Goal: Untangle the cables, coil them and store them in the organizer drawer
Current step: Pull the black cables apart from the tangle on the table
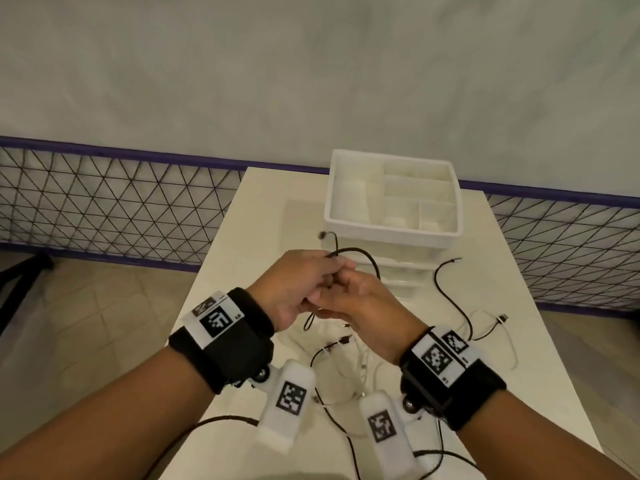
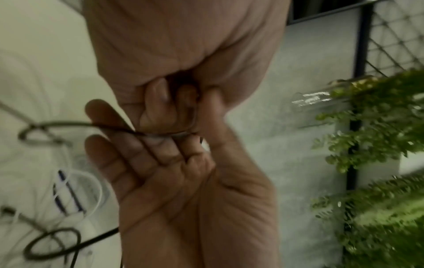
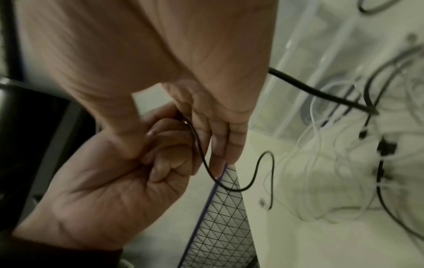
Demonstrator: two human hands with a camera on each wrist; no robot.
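Both hands meet above the middle of the white table [image 1: 263, 237], holding one thin black cable [image 1: 360, 253]. My left hand [image 1: 325, 271] grips it from the left. In the left wrist view the black cable [image 2: 110, 127] runs between the left fingers [image 2: 128, 150]. My right hand [image 1: 341, 289] pinches the same cable from below, and in the right wrist view its curled fingers [image 3: 167, 163] hold the black cable [image 3: 201, 154]. A loop with a plug end rises behind the hands. The white organizer [image 1: 394, 231] stands just behind, with its drawers [image 1: 405, 271] under an open divided tray.
A tangle of white cables [image 1: 360, 358] and further black cables [image 1: 446, 292] lies under and to the right of the hands. A white cable with a USB plug [image 1: 500, 319] lies at the right. Mesh fencing [image 1: 104, 209] flanks the table. A green plant [image 2: 378, 127] is nearby.
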